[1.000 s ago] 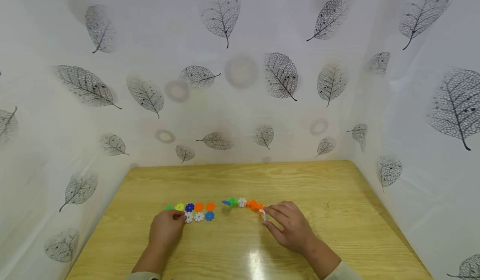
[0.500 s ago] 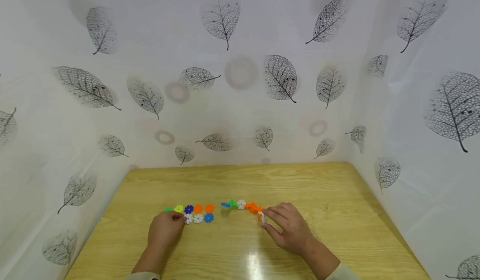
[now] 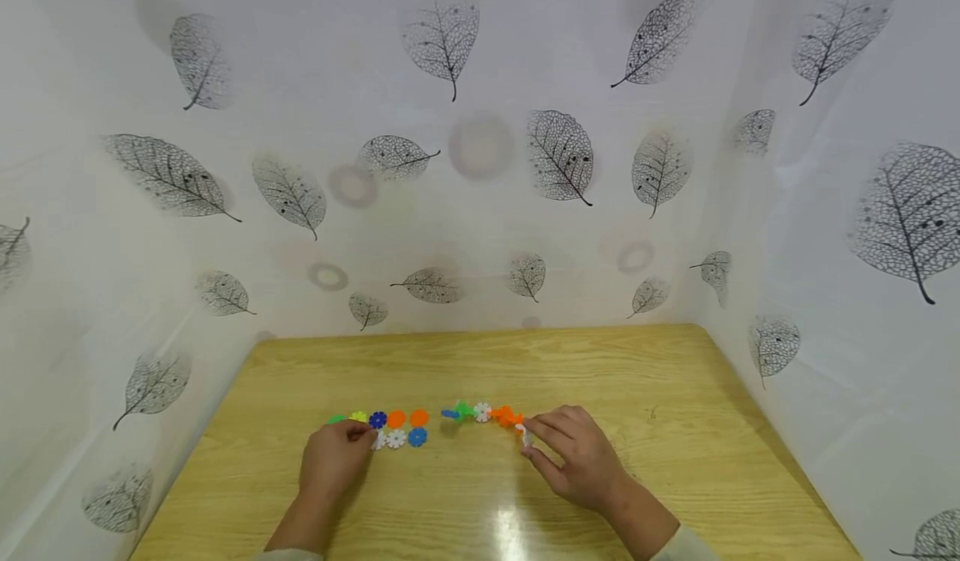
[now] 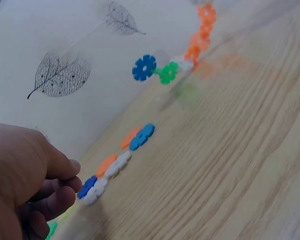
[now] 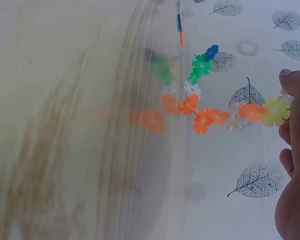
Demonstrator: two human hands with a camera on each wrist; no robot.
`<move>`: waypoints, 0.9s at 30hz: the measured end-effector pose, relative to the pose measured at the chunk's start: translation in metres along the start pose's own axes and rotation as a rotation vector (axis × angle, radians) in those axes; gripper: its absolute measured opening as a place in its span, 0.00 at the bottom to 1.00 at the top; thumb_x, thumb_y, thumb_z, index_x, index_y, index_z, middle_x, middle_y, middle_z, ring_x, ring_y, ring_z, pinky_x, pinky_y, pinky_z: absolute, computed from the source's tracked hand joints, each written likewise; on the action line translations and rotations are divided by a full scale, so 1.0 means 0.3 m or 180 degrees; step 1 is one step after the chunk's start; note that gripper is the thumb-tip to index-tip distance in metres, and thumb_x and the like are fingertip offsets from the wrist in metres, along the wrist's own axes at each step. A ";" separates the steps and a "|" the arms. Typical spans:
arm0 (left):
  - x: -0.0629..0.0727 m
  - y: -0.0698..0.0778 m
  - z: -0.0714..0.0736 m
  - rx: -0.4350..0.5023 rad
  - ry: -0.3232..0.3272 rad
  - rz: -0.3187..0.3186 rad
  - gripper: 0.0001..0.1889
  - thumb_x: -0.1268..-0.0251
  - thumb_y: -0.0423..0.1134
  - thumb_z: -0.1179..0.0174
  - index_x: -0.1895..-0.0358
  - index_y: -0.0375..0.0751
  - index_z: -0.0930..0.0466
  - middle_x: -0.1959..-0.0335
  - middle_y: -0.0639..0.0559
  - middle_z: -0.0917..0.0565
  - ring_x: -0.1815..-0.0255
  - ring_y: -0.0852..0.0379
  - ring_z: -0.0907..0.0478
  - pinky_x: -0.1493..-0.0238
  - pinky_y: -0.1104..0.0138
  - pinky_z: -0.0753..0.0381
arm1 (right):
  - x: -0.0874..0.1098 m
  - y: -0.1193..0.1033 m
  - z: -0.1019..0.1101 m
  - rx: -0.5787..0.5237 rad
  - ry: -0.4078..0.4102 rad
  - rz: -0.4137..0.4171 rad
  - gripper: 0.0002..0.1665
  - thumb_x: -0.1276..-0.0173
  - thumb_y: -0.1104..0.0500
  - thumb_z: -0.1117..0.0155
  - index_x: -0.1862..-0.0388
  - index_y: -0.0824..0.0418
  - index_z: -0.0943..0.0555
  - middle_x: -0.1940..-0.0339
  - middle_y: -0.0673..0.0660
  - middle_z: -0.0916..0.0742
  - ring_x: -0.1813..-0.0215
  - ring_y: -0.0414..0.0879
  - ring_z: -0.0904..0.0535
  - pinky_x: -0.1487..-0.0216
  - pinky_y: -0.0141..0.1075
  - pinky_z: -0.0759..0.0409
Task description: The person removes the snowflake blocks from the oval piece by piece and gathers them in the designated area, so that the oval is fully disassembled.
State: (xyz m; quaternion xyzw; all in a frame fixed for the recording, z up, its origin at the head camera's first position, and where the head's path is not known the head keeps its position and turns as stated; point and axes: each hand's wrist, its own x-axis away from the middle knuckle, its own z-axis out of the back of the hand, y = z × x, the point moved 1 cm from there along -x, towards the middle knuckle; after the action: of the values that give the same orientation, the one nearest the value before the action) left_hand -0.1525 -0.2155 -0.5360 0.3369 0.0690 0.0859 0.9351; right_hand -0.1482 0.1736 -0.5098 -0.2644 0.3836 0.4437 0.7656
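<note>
"What is on the tabletop (image 3: 420,503)?"
"Left of centre, discs (image 3: 395,418) in two rows: five behind, three in front."
"And at their left end?"
"The left hand (image 3: 336,457), its fingertips near the front row's end disc."
"To their right?"
"A chain (image 3: 482,412): its left end is near the discs, its right end in the right hand (image 3: 581,461)."
"Around it all?"
"A sheet (image 3: 480,219), behind the tabletop and along both sides."
</note>
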 end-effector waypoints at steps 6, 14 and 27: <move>0.035 0.072 -0.014 0.0318 -0.0052 -0.0032 0.08 0.34 0.42 0.30 0.61 0.42 0.09 0.67 0.56 0.11 0.64 0.58 0.15 0.61 0.60 0.15 | -0.003 -0.002 -0.001 0.0000 -0.0024 0.0013 0.20 0.30 0.52 0.27 0.45 0.62 0.12 0.54 0.52 0.10 0.57 0.46 0.16 0.57 0.44 0.19; 0.084 0.186 -0.041 0.0702 -0.0329 -0.0443 0.03 0.32 0.42 0.29 0.62 0.48 0.10 0.70 0.62 0.14 0.68 0.62 0.19 0.67 0.69 0.19 | -0.013 -0.010 -0.007 -0.0033 0.0030 0.0094 0.20 0.31 0.53 0.26 0.45 0.62 0.13 0.54 0.53 0.10 0.57 0.46 0.16 0.56 0.43 0.19; 0.130 0.312 -0.099 0.1149 -0.0873 -0.1055 0.05 0.30 0.45 0.31 0.60 0.49 0.11 0.69 0.59 0.13 0.69 0.62 0.19 0.69 0.68 0.18 | -0.019 -0.016 -0.016 -0.0090 0.0091 0.0192 0.19 0.31 0.53 0.26 0.46 0.61 0.12 0.55 0.54 0.10 0.57 0.47 0.16 0.56 0.42 0.19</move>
State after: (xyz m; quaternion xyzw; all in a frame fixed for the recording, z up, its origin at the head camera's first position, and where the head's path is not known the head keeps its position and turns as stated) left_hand -0.1307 -0.1181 -0.5013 0.4905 0.0102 -0.1282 0.8619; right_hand -0.1474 0.1653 -0.5075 -0.2699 0.3960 0.4681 0.7424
